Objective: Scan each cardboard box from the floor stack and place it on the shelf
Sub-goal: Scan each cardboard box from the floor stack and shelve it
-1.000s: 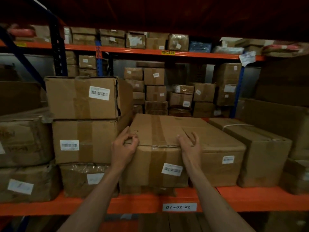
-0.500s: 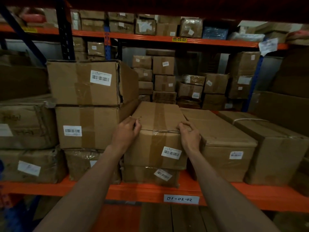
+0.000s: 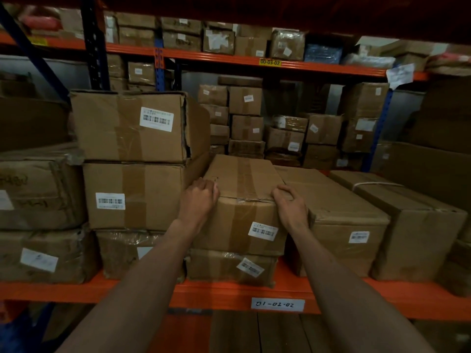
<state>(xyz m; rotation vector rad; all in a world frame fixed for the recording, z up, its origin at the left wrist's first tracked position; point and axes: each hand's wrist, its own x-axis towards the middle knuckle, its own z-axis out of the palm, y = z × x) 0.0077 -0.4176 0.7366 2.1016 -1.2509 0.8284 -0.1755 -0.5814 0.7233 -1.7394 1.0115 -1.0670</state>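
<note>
Cardboard box (image 3: 242, 200): oblong brown carton, matte and scuffed, with a wide strip of glossy brown tape running down the middle of its top and front; the tape is wrinkling at the front top edge. A white barcode label (image 3: 263, 231) is sitting low on the right of the front face. The box is lying on the orange steel shelf (image 3: 229, 293), stacked on a flatter film-wrapped carton (image 3: 229, 267), wedged between the left stack and the long carton on the right.

Left stack: a dented upper carton (image 3: 130, 126) with a torn right corner and a white label, sitting on a taped middle carton (image 3: 132, 196), which is resting on a crinkled, plastic-wrapped one.

Long carton (image 3: 339, 207): creased cardboard, small white label on its front, touching the task box's right side.

Shelf tag (image 3: 277, 304): white strip with handwritten figures, fixed on the beam's front edge.

Left hand (image 3: 198, 200): arm reaching forward bare, fingers curling into a grip over the box's front left top corner, knuckles up.

Right hand (image 3: 290, 205): arm likewise extending, fingers bending over the front right top edge and thumb lying along the front, the grip closing on the same box.

Background: further small taped cartons are standing in stacks on the rack behind, dim and partly blurred.
</note>
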